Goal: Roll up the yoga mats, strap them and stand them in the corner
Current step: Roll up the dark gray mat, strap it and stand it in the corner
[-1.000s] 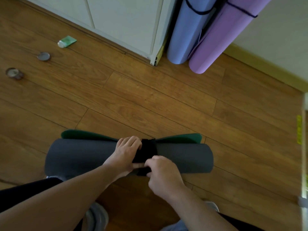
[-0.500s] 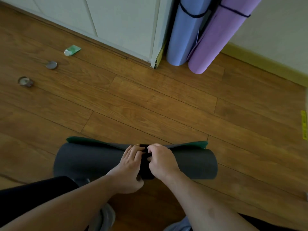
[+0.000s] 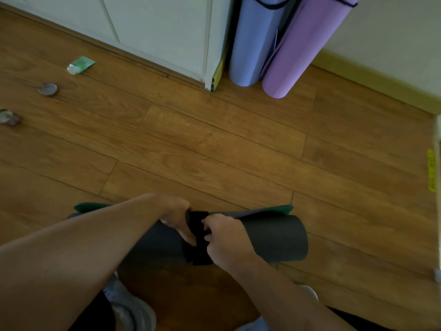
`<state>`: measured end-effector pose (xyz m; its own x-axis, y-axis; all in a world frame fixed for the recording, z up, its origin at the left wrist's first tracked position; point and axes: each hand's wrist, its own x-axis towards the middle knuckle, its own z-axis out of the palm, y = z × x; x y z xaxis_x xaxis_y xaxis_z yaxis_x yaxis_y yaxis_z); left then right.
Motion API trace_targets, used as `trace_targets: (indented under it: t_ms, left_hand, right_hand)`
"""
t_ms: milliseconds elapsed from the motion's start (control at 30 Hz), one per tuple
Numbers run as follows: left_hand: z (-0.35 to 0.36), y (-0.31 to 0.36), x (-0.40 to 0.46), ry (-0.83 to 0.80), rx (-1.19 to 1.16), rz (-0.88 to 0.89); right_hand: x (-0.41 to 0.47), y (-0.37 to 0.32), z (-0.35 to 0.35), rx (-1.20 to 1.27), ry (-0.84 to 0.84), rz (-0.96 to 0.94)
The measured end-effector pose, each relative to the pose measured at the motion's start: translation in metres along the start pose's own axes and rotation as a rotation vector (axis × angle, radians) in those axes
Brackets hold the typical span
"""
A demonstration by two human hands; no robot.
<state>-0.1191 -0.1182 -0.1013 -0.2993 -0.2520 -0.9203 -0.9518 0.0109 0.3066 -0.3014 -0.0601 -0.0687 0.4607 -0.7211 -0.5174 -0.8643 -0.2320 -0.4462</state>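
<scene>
Count: 3 rolled yoga mats, i.e. 1 grey mat (image 3: 274, 237) on the floor, plus blue mat (image 3: 253, 44) and purple mat (image 3: 300, 48) standing. 3 straps, one per mat. 2 hands. 2 round lids, 1 small green tube (image 3: 81, 65).

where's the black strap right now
In the head view, low and centre: the black strap wraps the middle of the rolled grey mat on the floor, gripped between the left hand and right hand.
</scene>
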Motion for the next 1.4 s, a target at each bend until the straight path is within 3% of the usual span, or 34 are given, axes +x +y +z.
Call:
trace_targets:
  t_ms: [100,267,333,467,533,700,967,1167,1400]
  left_hand:
    - [0.010,0.000,0.005,-0.121,-0.008,0.099]
    - [0.009,0.000,0.003,-0.002,0.021,0.068]
    - [-0.008,0.010,-0.011,0.097,0.084,-0.003]
    - [-0.029,0.015,-0.019,0.443,0.237,-0.088]
    - [-0.021,0.017,-0.009,0.478,0.254,-0.155]
    - [0.028,0.022,0.014,0.598,0.268,-0.209]
    - [0.024,0.022,0.008,0.586,0.174,-0.198]
    - [0.060,0.022,0.015,0.764,0.228,-0.195]
    - [0.071,0.023,0.013,0.778,0.206,-0.167]
  right_hand:
    - [0.001,-0.001,-0.005,-0.045,-0.026,-0.024]
    - [0.007,-0.004,-0.023,-0.068,-0.039,-0.023]
    - [0.007,-0.005,-0.032,-0.030,-0.004,-0.014]
    - [-0.001,-0.009,-0.030,-0.058,0.185,-0.053]
    - [-0.007,-0.012,-0.023,-0.130,0.209,-0.055]
    - [-0.027,-0.019,0.001,-0.194,-0.118,0.022]
    - [-0.062,-0.041,0.011,-0.186,-0.268,-0.052]
    - [-0.039,-0.020,-0.025,-0.170,-0.030,-0.092]
    - [0.000,-0.006,-0.026,-0.145,0.072,-0.165]
